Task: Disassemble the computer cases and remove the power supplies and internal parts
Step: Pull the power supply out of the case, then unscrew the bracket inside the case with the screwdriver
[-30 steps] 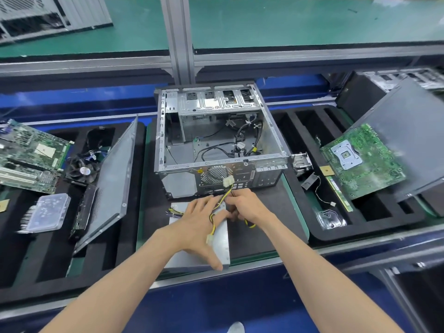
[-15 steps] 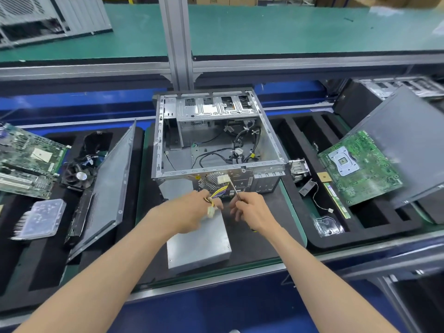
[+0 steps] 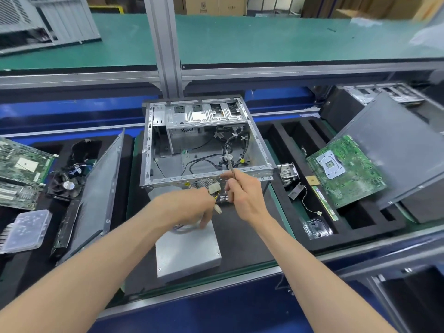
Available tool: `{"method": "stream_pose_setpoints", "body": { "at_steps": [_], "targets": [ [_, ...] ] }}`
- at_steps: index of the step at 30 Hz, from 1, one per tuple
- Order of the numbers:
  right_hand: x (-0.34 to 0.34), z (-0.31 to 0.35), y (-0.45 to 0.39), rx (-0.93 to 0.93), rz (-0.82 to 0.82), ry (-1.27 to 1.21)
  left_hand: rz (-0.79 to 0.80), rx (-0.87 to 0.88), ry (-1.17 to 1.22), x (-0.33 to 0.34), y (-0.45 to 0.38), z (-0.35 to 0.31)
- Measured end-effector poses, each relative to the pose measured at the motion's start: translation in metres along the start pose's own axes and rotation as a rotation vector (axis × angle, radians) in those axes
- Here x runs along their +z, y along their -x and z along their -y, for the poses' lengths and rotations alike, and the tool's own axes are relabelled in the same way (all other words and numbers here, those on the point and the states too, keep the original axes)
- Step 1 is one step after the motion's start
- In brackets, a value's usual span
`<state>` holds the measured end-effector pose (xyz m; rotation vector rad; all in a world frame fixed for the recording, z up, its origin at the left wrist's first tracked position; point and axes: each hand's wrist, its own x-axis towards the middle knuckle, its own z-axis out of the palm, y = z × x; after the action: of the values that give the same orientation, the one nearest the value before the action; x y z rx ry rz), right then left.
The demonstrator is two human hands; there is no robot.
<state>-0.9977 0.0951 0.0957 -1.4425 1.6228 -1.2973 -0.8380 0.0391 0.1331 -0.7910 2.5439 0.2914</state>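
hands: left [image 3: 192, 207] grips cable bundle [image 3: 215, 192], right [image 3: 245, 195] pinches tool [image 3: 230, 164].

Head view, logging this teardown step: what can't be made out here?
- Left hand: its fingers curl over the power supply cables, hiding the grip.
- Right hand: the thin tool it pinches is too small to identify.
- Power supply: far end hidden under the left hand.

1. A black mat [image 3: 242, 239] in the middle of the workbench carries the open computer case [image 3: 204, 145] toward its far edge and the silver power supply [image 3: 187, 251] at its near edge.
2. The left foam tray [image 3: 28, 267] holds a side panel [image 3: 96, 188], a fan [image 3: 66, 185], and a circuit board [image 3: 19, 174].
3. The right foam tray [image 3: 360, 227] holds a green motherboard [image 3: 346, 171].
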Motion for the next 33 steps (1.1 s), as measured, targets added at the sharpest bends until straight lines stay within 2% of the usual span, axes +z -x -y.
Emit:
{"method": "stream_pose_setpoints", "body": {
  "at_steps": [4,8,12,16,19,22,24,27,33],
  "targets": [
    [-0.003,0.012,-0.014,0.084,0.029,0.005,-0.061,0.009,-0.064,-0.019,-0.008,0.006],
    [-0.007,0.020,-0.029,0.142,0.065,-0.055,-0.275,-0.002,-0.078,-0.030,-0.012,0.011],
    [-0.014,0.024,-0.040,0.140,0.114,-0.045,-0.504,0.042,0.272,-0.044,-0.023,0.007],
    [-0.022,0.025,-0.058,0.094,0.073,0.068,-0.724,-0.213,0.586,-0.042,-0.045,0.012],
    [-0.026,0.025,-0.072,0.101,0.068,0.115,-0.772,-0.339,0.822,-0.038,-0.062,0.021],
    [-0.027,0.023,-0.087,0.116,0.090,0.133,-0.808,-0.387,1.099,-0.034,-0.077,0.032],
    [-0.027,0.021,-0.092,0.119,0.094,0.146,-0.822,-0.363,1.360,-0.029,-0.082,0.038],
    [-0.024,0.015,-0.104,0.137,0.096,0.142,-0.851,-0.293,1.609,-0.028,-0.091,0.048],
    [-0.013,0.004,-0.127,0.198,0.082,0.091,-0.875,-0.236,1.838,-0.034,-0.113,0.071]
  ]
}}
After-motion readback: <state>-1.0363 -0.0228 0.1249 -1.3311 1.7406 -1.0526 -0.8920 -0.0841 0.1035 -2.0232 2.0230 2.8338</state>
